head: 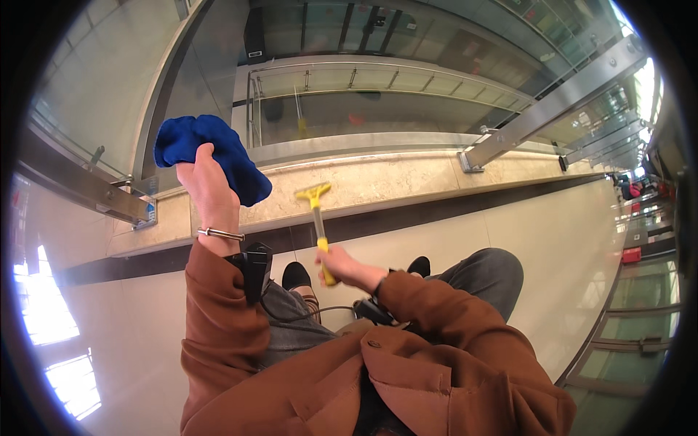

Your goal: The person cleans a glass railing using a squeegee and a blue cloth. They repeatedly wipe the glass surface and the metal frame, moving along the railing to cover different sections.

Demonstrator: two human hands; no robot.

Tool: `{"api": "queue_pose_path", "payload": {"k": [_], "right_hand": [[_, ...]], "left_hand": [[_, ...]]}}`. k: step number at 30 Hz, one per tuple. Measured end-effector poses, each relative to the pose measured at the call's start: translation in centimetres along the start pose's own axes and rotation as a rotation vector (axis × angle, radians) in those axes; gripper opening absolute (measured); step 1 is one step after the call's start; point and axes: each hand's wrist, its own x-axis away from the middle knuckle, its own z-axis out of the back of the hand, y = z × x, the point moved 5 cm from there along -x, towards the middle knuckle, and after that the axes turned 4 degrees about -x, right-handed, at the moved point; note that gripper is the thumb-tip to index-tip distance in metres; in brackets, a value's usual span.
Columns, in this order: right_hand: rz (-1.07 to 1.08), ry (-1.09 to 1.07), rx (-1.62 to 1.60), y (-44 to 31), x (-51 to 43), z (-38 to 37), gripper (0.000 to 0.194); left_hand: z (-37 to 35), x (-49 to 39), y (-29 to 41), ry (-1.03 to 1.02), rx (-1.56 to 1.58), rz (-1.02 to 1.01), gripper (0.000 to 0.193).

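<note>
My left hand (206,191) is raised at the left and holds a blue cloth (218,150), which hides most of the fingers. The cloth is up in front of the glass panel (202,76). Lower down, near my knees, my right hand (349,267) grips the handle of a yellow scraper (319,218). Its wide yellow head points away from me and appears over the marble ledge (371,191). Whether the head touches the ledge cannot be told. A faint reflection of the scraper shows in the glass ahead.
Steel railing posts stand at the left (103,191) and right (545,109) on the ledge. A dark strip (381,223) runs along the ledge's foot, above pale floor tiles (545,250). A black cable (305,316) crosses between my wrist devices. Beyond the glass is another railing (392,76).
</note>
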Motion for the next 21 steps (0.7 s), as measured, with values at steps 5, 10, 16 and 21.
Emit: {"api": "queue_pose_path", "payload": {"k": [5,10,16,21], "right_hand": [[-0.025,-0.089,0.013,-0.3,-0.4,-1.8,0.024],[0.007,0.030,-0.076,-3.6,-3.9,-2.7,0.028],[-0.099,-0.189,0.046,0.7,-0.3,-3.9,0.027],[-0.101,-0.136,0.050,-2.3,-3.6,-6.1,0.028]], "left_hand": [[0.7,-0.7,0.0,-0.004,-0.014,0.002,0.016],[1.6,-1.1,0.4,0.004,-0.009,-0.021,0.023],[2.5,-2.0,0.2,-0.002,0.053,-0.023,0.020],[2.7,-2.2,-0.1,0.069,0.002,-0.018,0.020]]}}
